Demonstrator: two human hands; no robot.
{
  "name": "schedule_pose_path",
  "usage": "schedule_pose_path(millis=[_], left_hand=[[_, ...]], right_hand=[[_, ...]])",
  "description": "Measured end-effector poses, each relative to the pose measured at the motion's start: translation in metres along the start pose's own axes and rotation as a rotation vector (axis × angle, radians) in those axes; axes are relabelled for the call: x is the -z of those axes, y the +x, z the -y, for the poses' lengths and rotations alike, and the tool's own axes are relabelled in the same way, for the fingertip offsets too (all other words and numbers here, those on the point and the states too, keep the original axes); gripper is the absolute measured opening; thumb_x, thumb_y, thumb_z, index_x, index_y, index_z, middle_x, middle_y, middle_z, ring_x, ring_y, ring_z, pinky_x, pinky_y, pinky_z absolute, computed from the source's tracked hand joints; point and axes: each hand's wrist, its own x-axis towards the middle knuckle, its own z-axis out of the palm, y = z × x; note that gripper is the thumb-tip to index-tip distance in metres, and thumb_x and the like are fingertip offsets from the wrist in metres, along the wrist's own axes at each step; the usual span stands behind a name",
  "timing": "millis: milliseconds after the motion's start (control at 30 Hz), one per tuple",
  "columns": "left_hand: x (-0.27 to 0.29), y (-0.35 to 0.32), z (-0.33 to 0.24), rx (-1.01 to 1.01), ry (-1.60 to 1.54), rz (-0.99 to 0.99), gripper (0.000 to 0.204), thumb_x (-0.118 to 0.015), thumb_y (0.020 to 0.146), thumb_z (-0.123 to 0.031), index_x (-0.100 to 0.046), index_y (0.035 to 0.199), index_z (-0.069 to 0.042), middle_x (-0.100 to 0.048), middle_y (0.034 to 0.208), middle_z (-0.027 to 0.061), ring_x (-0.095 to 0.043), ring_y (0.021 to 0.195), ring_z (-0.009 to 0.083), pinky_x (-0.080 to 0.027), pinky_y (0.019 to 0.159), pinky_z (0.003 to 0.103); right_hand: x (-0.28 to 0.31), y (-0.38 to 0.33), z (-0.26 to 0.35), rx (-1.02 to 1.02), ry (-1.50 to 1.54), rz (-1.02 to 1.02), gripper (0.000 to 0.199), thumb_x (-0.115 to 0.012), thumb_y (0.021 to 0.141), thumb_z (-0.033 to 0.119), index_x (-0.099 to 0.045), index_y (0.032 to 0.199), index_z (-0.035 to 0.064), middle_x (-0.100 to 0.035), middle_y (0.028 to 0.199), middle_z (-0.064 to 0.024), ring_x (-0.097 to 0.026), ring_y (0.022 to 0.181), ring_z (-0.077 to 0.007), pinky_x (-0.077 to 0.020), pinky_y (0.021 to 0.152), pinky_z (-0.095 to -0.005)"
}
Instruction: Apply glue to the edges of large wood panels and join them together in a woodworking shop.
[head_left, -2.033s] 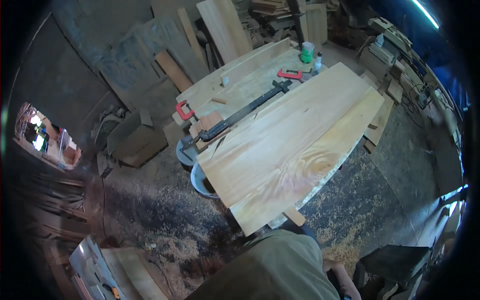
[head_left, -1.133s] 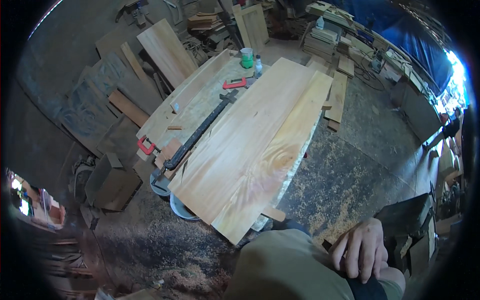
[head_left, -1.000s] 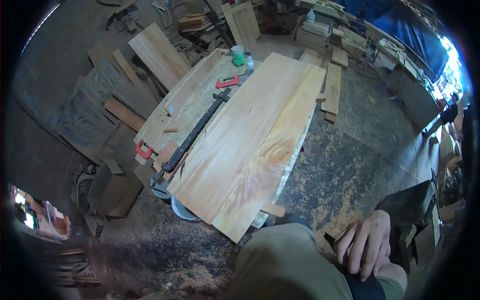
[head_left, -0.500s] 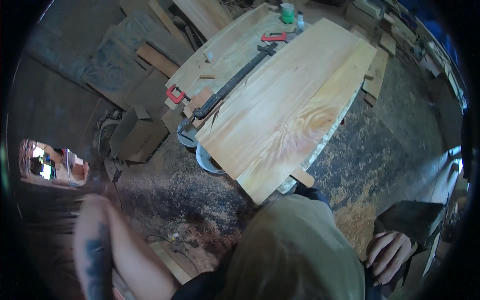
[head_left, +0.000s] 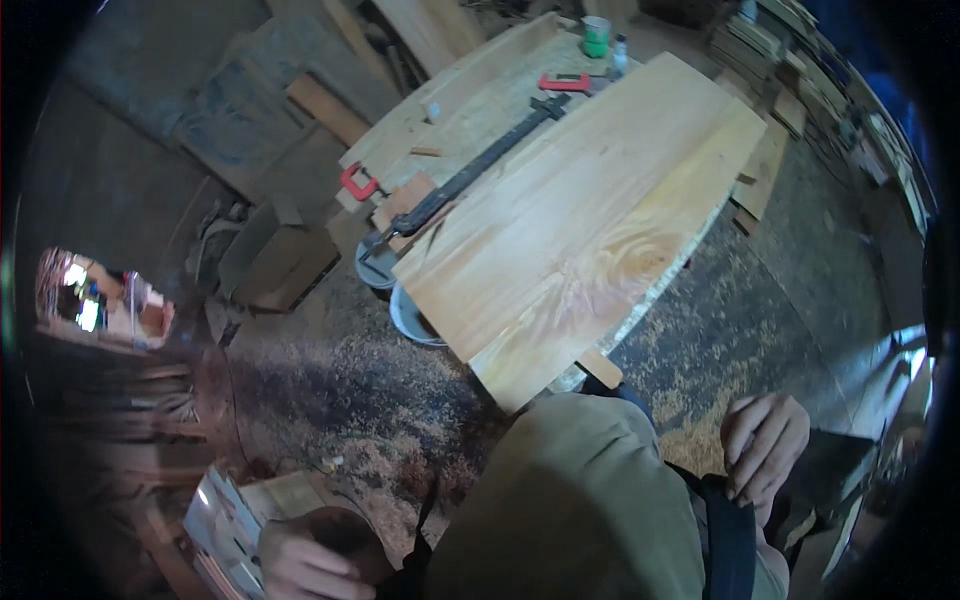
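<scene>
While the right hand (head_left: 765,445) bends its fingers down at four o'clock, they appear closed around a dark strap (head_left: 730,545), which drops from beneath the fingertips toward the lower edge, between four and five o'clock. Olive clothing (head_left: 580,500) spreads just beside the strap, at five o'clock. The left hand (head_left: 312,568), at seven o'clock, is blurred and partly cut off by the lower edge; whether its fingers are tight, loose or around anything, I cannot tell.

Past the clothing, a broad pale board (head_left: 570,220) slants from six o'clock up to one o'clock, swirling grain at its right-hand edge; it is well apart from both hands. Along its far side, toward twelve, lies a long dark bar clamp (head_left: 475,175) on a workbench (head_left: 490,110). One red clamp (head_left: 349,183) sits between ten and eleven; another (head_left: 563,88) sits nearer one, just beside a cup with a green lower part (head_left: 596,45) and a small bottle (head_left: 620,57). Under the board's corner nearest nine, a pale bucket (head_left: 402,318) shows its rim, and a cardboard box (head_left: 285,265) stands beyond it. Shavings (head_left: 390,460) litter the dark floor.
</scene>
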Motion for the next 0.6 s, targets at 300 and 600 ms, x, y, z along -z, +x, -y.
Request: schedule_pose_path(millis=[300, 600], left_hand=[[-0.081, -0.049, 0.112, 0.269, -0.797, -0.304, 0.048, -0.062, 0.096, -0.045, -0.069, 0.101, 0.002, -0.071, 0.101, 0.0158, -0.068, 0.091, 0.0247, -0.054, 0.086, 0.040], [-0.267, -0.242, 0.311, 1.853, -0.667, -1.465, 0.038, -0.066, 0.100, -0.031, -0.060, 0.123, -0.002, -0.068, 0.113, 0.0072, -0.064, 0.099, 0.0122, -0.053, 0.080, 0.031]], right_hand=[[0.012, 0.010, -0.040, 0.157, 0.293, 0.249, 0.012, -0.078, 0.089, 0.019, -0.080, 0.085, 0.0082, -0.076, 0.087, -0.0082, -0.069, 0.082, -0.0250, -0.0509, 0.068, -0.0324], [-0.013, -0.161, -0.270, -1.110, 0.180, -1.349, 0.040, -0.058, 0.101, 0.044, -0.067, 0.110, 0.0058, -0.067, 0.085, -0.0007, -0.060, 0.067, -0.0105, -0.0450, 0.059, -0.0254]])
